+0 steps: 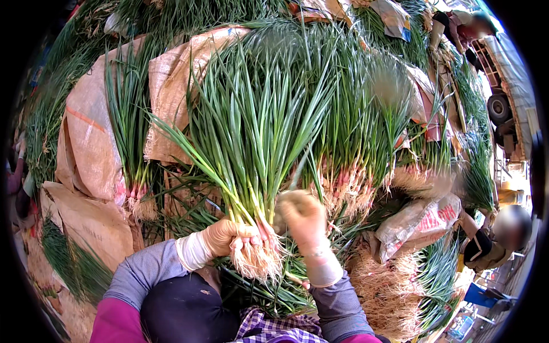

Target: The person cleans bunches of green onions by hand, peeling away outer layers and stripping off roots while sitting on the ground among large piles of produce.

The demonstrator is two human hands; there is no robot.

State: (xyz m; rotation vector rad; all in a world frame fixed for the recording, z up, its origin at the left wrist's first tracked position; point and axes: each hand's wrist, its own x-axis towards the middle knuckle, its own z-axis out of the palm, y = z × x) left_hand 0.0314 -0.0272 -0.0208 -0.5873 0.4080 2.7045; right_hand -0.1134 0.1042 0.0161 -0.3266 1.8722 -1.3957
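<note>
My left hand (pixel 224 235), in a pale glove, is closed round the lower stalks of a bunch of green onions (pixel 251 137). The bunch stands upright, its long leaves fanning away from me and its pinkish-white bulbs and stringy roots hanging below my fingers. Just right of the stalks is my right hand (pixel 306 220), also gloved and raised. Its fingers are curled but smeared by motion, so what they hold, if anything, cannot be made out. A thin bluish strip pokes out beyond my left hand; its kind is unclear.
More green onions (pixel 354 126) stand in a row behind, and a pile with roots toward me (pixel 383 286) lies at right. Tan woven sacks (pixel 91 131) lie at left, a printed white sack (pixel 423 226) at right. Other people (pixel 486 246) and a truck wheel (pixel 499 108) are at the right edge.
</note>
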